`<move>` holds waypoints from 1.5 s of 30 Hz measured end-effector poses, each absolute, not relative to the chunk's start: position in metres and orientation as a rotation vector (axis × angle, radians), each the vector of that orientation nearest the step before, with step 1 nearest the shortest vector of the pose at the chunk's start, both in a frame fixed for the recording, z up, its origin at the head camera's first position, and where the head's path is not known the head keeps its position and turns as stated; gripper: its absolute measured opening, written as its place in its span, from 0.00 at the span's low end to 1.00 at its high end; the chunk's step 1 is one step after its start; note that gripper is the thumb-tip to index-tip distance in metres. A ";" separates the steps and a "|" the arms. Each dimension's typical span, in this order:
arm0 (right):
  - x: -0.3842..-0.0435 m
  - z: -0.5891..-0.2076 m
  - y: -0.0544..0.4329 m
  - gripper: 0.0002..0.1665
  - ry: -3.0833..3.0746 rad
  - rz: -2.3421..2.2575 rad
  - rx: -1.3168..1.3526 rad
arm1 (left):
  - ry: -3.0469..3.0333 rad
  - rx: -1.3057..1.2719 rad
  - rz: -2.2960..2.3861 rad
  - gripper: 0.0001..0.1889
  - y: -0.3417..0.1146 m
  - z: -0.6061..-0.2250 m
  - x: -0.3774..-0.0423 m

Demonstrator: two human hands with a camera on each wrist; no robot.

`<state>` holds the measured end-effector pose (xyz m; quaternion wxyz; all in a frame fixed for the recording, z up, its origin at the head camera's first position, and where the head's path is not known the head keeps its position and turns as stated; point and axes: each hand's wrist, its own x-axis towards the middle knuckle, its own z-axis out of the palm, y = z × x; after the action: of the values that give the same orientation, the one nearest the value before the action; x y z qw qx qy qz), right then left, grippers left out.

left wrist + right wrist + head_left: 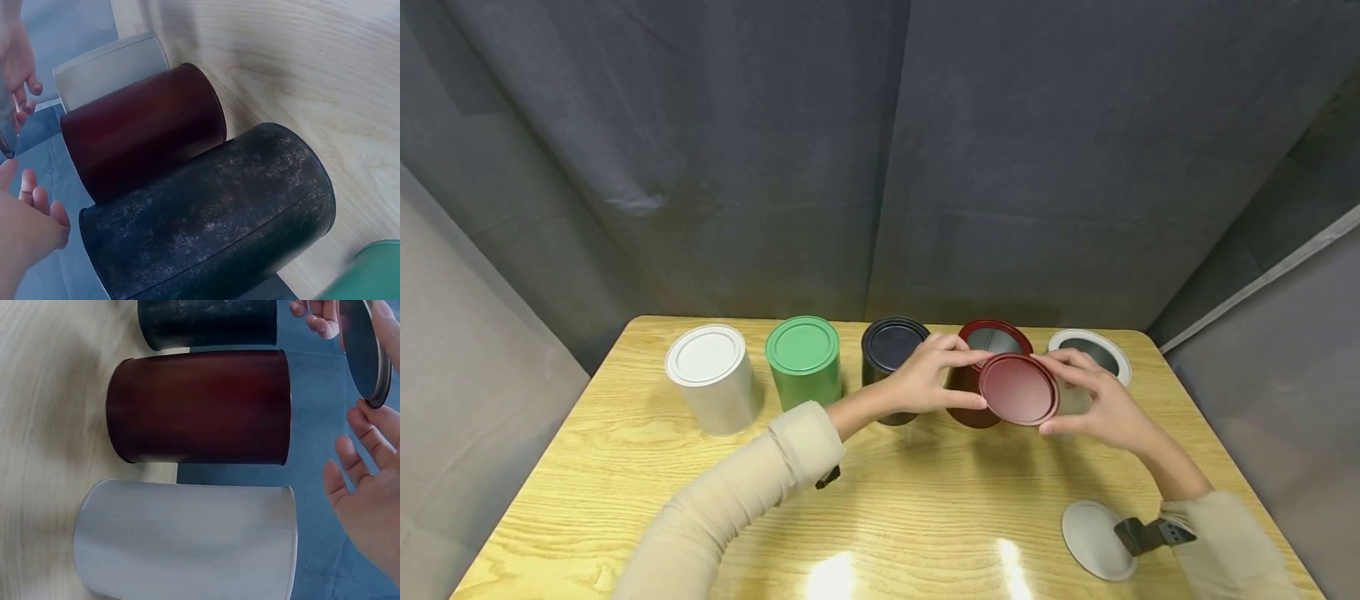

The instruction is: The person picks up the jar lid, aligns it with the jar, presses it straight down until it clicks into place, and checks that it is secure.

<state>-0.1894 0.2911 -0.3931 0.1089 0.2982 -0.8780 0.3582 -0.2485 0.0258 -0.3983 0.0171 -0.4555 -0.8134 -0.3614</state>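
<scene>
A dark red lid [1018, 389] is held up, tilted, in front of the open red can [966, 396]. My left hand [934, 375] holds the lid's left edge with thumb and fingers. At its opposite edge, my right hand [1103, 402] grips it the same way. The right wrist view shows the lid [369, 353] edge-on, raised off the can's rim. Right of the red can stands a lidless white can [1078, 402], partly hidden behind my right hand. A pale round lid [1093, 542] lies on the table near my right sleeve.
Left of the red can stand a black can [895, 346], a green can [805, 367] and a white can [715, 387], each with its lid on. They line the back of the wooden table [887, 517]. Grey curtains [775, 167] enclose the back and sides.
</scene>
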 end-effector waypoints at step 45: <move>-0.249 -0.380 0.296 0.41 -2.800 1.056 0.727 | -2.780 -1.203 -1.073 0.36 0.041 -0.387 -0.293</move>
<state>-0.2490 0.2956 -0.3802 0.0308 0.2361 -0.9088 0.3426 -0.2935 0.0405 -0.3869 -0.0362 -0.3742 -0.8645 -0.3337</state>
